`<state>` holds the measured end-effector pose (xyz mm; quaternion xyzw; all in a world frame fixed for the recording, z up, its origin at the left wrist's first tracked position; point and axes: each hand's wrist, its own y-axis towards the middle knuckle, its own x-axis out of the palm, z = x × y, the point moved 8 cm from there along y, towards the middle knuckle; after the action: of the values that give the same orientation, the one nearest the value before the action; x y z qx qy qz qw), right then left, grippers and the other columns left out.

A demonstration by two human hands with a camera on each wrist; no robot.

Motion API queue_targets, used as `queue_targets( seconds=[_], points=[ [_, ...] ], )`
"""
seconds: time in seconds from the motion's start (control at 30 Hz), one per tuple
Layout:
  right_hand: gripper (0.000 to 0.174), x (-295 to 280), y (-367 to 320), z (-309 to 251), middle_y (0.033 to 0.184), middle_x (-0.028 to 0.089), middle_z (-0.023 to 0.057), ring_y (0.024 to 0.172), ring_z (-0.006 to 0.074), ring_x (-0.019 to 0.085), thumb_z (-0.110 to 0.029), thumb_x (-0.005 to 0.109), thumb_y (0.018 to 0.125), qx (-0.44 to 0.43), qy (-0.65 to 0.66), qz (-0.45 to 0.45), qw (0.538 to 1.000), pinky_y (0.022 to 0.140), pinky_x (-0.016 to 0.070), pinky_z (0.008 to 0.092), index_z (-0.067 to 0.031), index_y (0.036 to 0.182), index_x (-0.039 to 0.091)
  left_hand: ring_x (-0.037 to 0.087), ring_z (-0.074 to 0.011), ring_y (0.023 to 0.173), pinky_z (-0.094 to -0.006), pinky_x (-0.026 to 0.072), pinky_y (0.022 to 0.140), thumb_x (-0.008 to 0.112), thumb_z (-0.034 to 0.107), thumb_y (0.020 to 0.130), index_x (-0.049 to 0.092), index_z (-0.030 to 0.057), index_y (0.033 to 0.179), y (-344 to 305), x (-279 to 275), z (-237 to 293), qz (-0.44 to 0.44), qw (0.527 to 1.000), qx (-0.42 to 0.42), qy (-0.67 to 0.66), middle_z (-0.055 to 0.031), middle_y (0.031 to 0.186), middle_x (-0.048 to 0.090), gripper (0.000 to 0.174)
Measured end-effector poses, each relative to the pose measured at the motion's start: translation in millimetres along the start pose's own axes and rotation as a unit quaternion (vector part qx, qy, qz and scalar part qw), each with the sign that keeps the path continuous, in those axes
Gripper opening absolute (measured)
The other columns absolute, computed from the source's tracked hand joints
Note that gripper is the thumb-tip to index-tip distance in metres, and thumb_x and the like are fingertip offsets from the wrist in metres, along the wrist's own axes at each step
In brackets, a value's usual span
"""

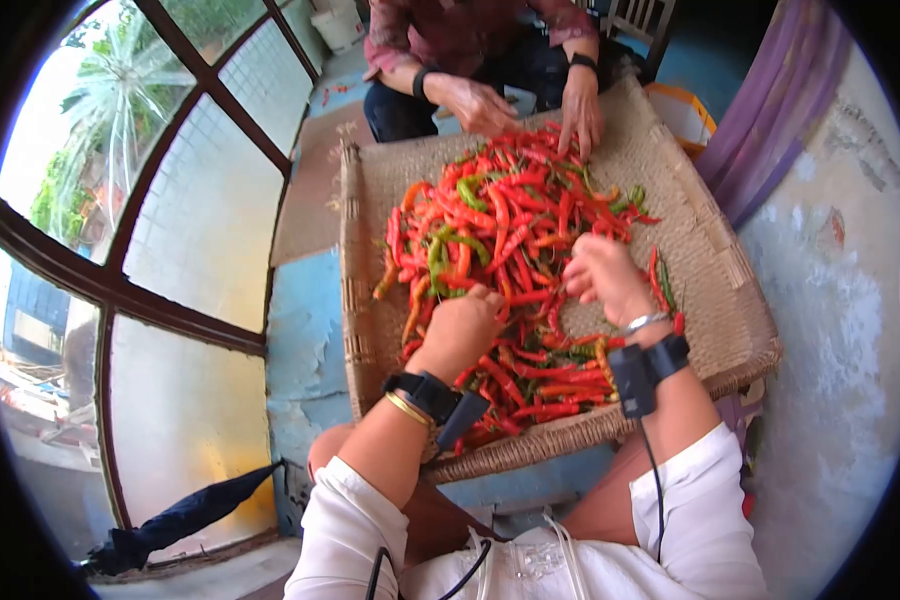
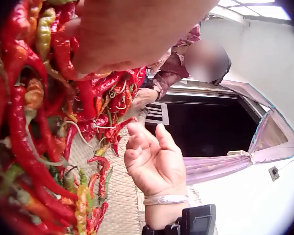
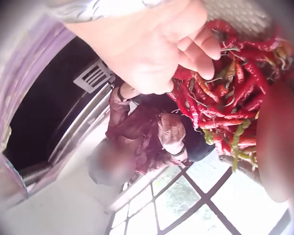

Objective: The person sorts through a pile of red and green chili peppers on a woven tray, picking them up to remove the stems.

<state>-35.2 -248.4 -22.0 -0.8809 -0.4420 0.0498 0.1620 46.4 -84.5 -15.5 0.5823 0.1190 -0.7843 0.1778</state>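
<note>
A big heap of chili peppers (image 1: 515, 235), mostly red with some green and orange, lies in a woven tray (image 1: 695, 225). The heap goes from close to the far edge down to the near edge, and bare weave shows along the right edge. The peppers are long and thin, and they point all sorts of ways. By the near edge, a bunch of red peppers (image 1: 570, 388) lies with its long way going left to right. Close to the right edge, a red pepper (image 1: 656, 278) and a green pepper (image 1: 667, 284) lie side by side, their long way going from near to far.

The two hands are apart. The left hand (image 1: 460, 325) is at the left part of the heap, fingers bent. I cannot tell if it pinches a pepper, because its fingertips are hard to see and its own wrist view cuts it off. The right hand (image 1: 608, 280) is over the right side, fingers loosely bent, with nothing seen in them.

The left arm (image 1: 380, 440) hides the near left corner. At the far edge, another person (image 1: 450, 30) has both hands (image 1: 582, 105) at the heap, some fingertips hidden
</note>
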Motion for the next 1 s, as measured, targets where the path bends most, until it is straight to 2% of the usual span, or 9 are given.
queue_targets(
  seconds=[0.1,0.17,0.27,0.37,0.6,0.73,0.8,0.83,1.0],
  points=[
    [0.024,34.2,-4.3,11.0,0.074,0.059,0.0038,0.056,0.0098,0.057,-0.021,0.054,0.084,-0.048,-0.149,-0.112,0.981,0.045,0.0436,0.0241,-0.0021,0.098,0.057,0.059,-0.0290,0.087,-0.0388,0.0494,0.069,0.059,0.024,0.077,0.054,0.0093,0.108,3.0,-6.8,1.8,0.042,0.999,-0.024,-0.017,-0.0114,0.104,0.057,0.034],
    [0.027,45.6,-6.4,9.8,0.078,0.063,0.0133,0.070,0.0251,0.062,-0.023,0.057,0.079,-0.165,-0.337,-0.122,0.919,0.065,0.0476,0.0345,0.0003,0.093,0.060,0.058,-0.0308,0.090,-0.0393,0.0493,0.071,0.061,0.025,0.076,0.049,0.0072,0.113,0.9,-1.6,-2.8,0.035,0.999,-0.031,-0.021,-0.0137,0.107,0.056,0.043],
    [0.028,51.8,-16.1,13.1,0.084,0.063,0.0152,0.082,0.0297,0.060,-0.028,0.057,0.077,-0.094,-0.408,-0.176,0.891,0.074,0.0463,0.0380,-0.0055,0.092,0.064,0.058,-0.0324,0.088,-0.0405,0.0487,0.071,0.063,0.027,0.074,0.049,0.0050,0.109,-0.6,1.8,-1.3,0.020,0.998,-0.042,-0.034,-0.0144,0.102,0.057,0.044],
    [0.028,57.5,-12.3,28.4,0.081,0.064,0.0144,0.077,0.0253,0.062,-0.026,0.057,0.078,-0.111,-0.476,-0.230,0.841,0.070,0.0470,0.0344,-0.0037,0.094,0.064,0.058,-0.0304,0.078,-0.0406,0.0474,0.064,0.064,0.029,0.073,0.056,0.0055,0.087,-2.3,8.7,4.4,-0.030,0.999,-0.013,-0.042,-0.0116,0.084,0.056,0.029],
    [0.029,62.8,-17.2,33.5,0.072,0.061,0.0133,0.067,0.0244,0.059,-0.028,0.056,0.080,-0.060,-0.534,-0.258,0.803,0.065,0.0458,0.0369,-0.0053,0.097,0.062,0.059,-0.0314,0.075,-0.0419,0.0477,0.064,0.061,0.027,0.073,0.057,0.0024,0.078,0.6,-9.7,5.6,0.038,0.991,-0.037,-0.120,-0.0148,0.078,0.058,0.025],
    [0.030,57.6,-13.7,10.7,0.070,0.060,0.0091,0.062,0.0218,0.058,-0.028,0.059,0.080,-0.123,-0.373,-0.174,0.903,0.058,0.0461,0.0328,-0.0050,0.100,0.061,0.058,-0.0271,0.058,-0.0349,0.0443,0.053,0.060,0.022,0.079,0.060,0.0009,0.082,1.0,-26.9,10.2,0.058,0.968,-0.070,-0.235,-0.0140,0.064,0.059,0.021],
    [0.029,57.1,-18.1,0.8,0.065,0.056,0.0019,0.057,0.0104,0.054,-0.019,0.061,0.081,-0.064,-0.082,-0.197,0.975,0.050,0.0431,0.0242,-0.0026,0.104,0.058,0.056,-0.0192,0.053,-0.0313,0.0429,0.051,0.058,0.021,0.081,0.060,-0.0005,0.084,0.2,-22.5,6.2,0.056,0.955,-0.079,-0.281,-0.0132,0.060,0.058,0.022],
    [0.024,59.0,-24.1,-5.8,0.065,0.054,-0.0022,0.055,0.0048,0.052,-0.016,0.059,0.083,-0.036,-0.043,-0.211,0.976,0.047,0.0409,0.0189,-0.0015,0.101,0.059,0.055,-0.0165,0.053,-0.0306,0.0429,0.051,0.059,0.021,0.081,0.060,-0.0012,0.084,1.3,-18.5,4.2,0.039,0.951,-0.085,-0.296,-0.0121,0.060,0.058,0.023],
    [0.018,55.9,-19.4,-5.7,0.063,0.055,-0.0007,0.049,0.0046,0.050,-0.018,0.057,0.085,-0.032,-0.035,-0.211,0.976,0.043,0.0402,0.0178,-0.0025,0.093,0.059,0.053,-0.0091,0.057,-0.0267,0.0433,0.051,0.056,0.017,0.084,0.060,-0.0029,0.087,-0.1,-25.7,10.7,0.040,0.920,-0.088,-0.379,-0.0047,0.065,0.060,0.021]
  ],
)
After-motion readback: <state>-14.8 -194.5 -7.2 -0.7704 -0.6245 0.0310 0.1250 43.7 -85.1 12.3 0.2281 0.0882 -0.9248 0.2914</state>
